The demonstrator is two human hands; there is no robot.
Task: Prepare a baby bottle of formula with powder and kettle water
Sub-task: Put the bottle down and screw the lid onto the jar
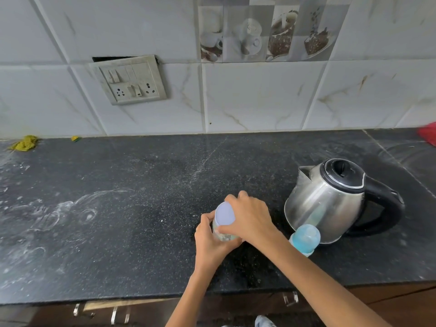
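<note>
A small formula tin (pixel 224 221) with a pale lilac lid stands on the black counter (pixel 141 208) near the front edge. My left hand (pixel 210 239) wraps around its body from the left. My right hand (pixel 250 215) grips the lid's rim from the right and top. To the right a baby bottle (pixel 305 239) with a blue cap stands upright, touching or just in front of a steel kettle (pixel 330 201) with a black lid and handle. The tin's label is mostly hidden by my fingers.
White powder smears mark the counter at the left. A yellow cloth (pixel 24 143) lies at the back left by the tiled wall. A red object (pixel 429 134) sits at the back right corner. A switch panel (pixel 132 80) is on the wall.
</note>
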